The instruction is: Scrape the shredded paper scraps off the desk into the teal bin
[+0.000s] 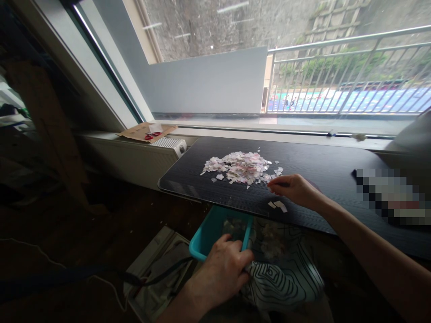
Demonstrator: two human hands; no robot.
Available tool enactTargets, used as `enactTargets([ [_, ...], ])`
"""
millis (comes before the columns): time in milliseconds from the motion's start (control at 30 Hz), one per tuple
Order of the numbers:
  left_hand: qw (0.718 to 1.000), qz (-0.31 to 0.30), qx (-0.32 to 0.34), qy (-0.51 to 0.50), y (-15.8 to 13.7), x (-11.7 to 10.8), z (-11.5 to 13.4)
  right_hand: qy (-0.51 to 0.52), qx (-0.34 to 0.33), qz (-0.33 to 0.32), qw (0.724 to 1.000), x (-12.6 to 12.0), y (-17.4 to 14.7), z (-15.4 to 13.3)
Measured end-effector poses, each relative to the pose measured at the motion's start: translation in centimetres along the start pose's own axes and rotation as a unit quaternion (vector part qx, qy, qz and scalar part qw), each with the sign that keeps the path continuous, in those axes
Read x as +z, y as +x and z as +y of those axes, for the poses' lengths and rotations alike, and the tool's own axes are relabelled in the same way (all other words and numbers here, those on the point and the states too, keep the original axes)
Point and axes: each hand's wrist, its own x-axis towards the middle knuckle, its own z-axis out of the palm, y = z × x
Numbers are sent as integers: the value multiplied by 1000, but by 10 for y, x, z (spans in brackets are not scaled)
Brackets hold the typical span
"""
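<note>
A pile of small white and pinkish paper scraps (pixel 247 167) lies on the dark tabletop (pixel 188 179). My right hand (pixel 291 187) is at the pile's right edge, thumb and fingers pinched together; whatever is between the fingertips is too small to make out. Just below it, a few larger paper pieces (pixel 279 206) lie apart from the heap. My left hand (pixel 224 264) is lower, its fingers curled in beside a teal plastic bin (pixel 202 235) under the table edge. What it holds, if anything, is hidden. Some scraps show inside the bin.
Patterned cloth (pixel 286 282) covers my lap, with scraps on it. Red-handled scissors (pixel 153 134) rest on cardboard (pixel 134 132) by the window. A radiator (pixel 168 144) stands left of the table. A blurred-out object (pixel 393 195) lies at the right. Cables cross the floor.
</note>
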Motion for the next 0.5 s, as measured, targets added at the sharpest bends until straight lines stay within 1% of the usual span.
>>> enactTargets([
  [167,1000,-7,-3,1,1,-1,1,-3,-24,21,999,-1,2,5],
  [233,1000,-11,-4,3,1,-1,1,0,-24,23,999,-1,3,8],
  [433,1000,-9,-6,-1,1,-2,2,28,-15,-3,999,-2,3,10],
  [500,1000,-13,-8,-4,1,-2,2,26,-17,-2,1000,-2,2,9],
])
